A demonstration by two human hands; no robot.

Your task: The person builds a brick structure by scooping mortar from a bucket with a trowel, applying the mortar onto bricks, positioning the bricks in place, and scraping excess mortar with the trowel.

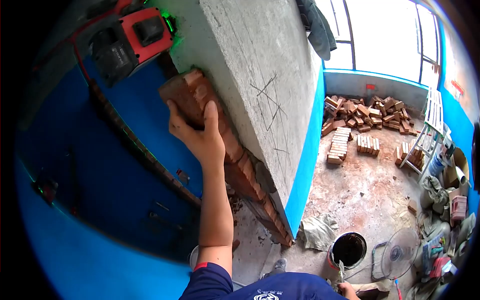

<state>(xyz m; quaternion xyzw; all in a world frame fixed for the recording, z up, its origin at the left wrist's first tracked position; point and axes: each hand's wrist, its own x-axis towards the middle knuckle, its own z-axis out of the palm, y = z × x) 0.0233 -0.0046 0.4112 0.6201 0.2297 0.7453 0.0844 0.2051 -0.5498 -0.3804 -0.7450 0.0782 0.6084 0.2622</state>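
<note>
My left hand [197, 132] grips a red brick [184, 95] at the top end of a narrow column of bricks [245, 172]. The thumb lies on the brick's right face and the fingers on its left. That brick sits against the grey plastered wall [255, 75]. Low in view, my right hand [347, 290] is partly cut off by the frame edge and closed on what looks like a mortar-smeared trowel [341, 271]. The trowel is beside a bucket [332, 257] with dark contents.
A red and black laser level [142, 32] casts green light above left. Brick stacks [340, 145] and a loose brick heap [367, 114] lie on the far floor. A stepladder [431, 120], a round fan [400, 254] and sacks [435, 192] stand along the right.
</note>
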